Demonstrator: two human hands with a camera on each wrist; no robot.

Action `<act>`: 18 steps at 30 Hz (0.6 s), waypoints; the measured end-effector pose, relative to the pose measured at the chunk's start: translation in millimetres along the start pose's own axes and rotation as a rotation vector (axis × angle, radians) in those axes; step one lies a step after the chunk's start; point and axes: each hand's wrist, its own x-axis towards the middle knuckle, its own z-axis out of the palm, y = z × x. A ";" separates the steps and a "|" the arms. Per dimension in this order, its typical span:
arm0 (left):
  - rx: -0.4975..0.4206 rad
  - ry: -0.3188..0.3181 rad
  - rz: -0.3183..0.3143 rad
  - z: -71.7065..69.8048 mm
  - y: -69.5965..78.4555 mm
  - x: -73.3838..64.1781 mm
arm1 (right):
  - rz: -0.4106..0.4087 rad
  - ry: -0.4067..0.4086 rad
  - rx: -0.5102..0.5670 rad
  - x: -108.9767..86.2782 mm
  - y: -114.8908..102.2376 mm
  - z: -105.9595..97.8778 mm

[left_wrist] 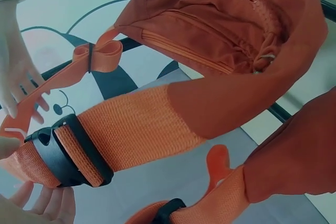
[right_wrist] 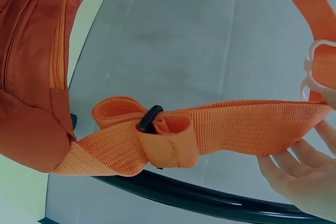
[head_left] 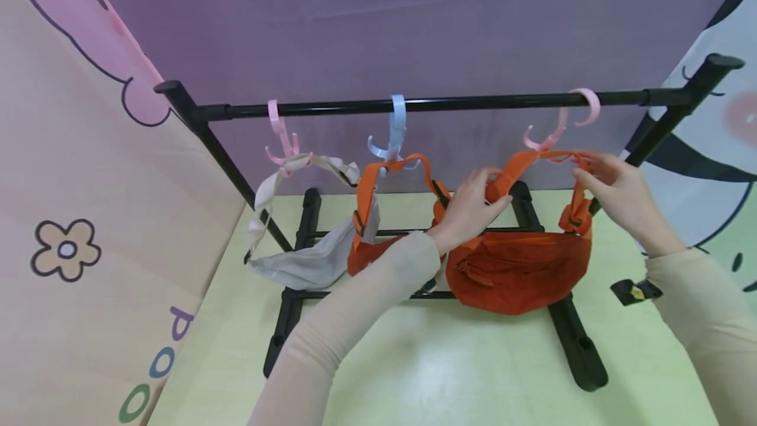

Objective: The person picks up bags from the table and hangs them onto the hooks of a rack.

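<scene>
A rust-red waist bag (head_left: 523, 275) hangs by its orange strap (right_wrist: 236, 127) from the pink hook (head_left: 554, 133) at the right of the rail. My left hand (head_left: 470, 209) grips the strap left of that hook, at the black buckle (left_wrist: 50, 156). On the hook's other side, my right hand (head_left: 618, 192) pinches the strap between thumb and fingers. Below the right hand, the spare strap is folded into a loop (right_wrist: 170, 142) at a black slider (right_wrist: 151, 119). The bag hangs front outward, its zip facing me.
A second orange-strapped bag (head_left: 369, 255) hangs from a blue hook (head_left: 397, 123), partly behind my left arm. Farther left, a grey-white bag (head_left: 307, 265) hangs from another pink hook (head_left: 280, 127). The black rack's rail (head_left: 331, 108) spans above, with feet (head_left: 582, 354) on the pale tabletop.
</scene>
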 end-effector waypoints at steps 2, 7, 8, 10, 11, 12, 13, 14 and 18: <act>0.005 -0.003 -0.008 1.1 -1.0 -0.7 | -0.003 0.001 0.000 0.2 -0.5 0.5; 0.008 -0.011 -0.030 3.3 -4.8 -5.3 | -0.019 0.017 0.002 0.5 -1.5 1.9; 0.006 -0.010 -0.028 3.5 -5.6 -6.5 | -0.024 0.021 0.001 0.3 -1.6 2.1; 0.011 -0.009 -0.018 3.8 -7.1 -8.7 | -0.035 0.032 -0.004 -0.5 -2.2 2.4; 0.016 -0.011 -0.016 3.7 -7.7 -9.8 | -0.043 0.037 -0.008 -0.8 -2.2 2.6; 0.024 -0.014 -0.012 3.4 -8.3 -11.1 | -0.049 0.041 -0.008 -1.4 -2.4 2.8; 0.037 -0.017 -0.004 2.8 -9.1 -12.3 | -0.055 0.045 -0.010 -2.1 -2.7 2.9; 0.050 -0.022 0.005 2.3 -10.2 -13.6 | -0.060 0.050 -0.007 -2.9 -2.9 2.9; 0.101 -0.038 0.032 -1.3 -15.0 -21.9 | -0.076 0.077 -0.007 -8.4 -5.5 1.8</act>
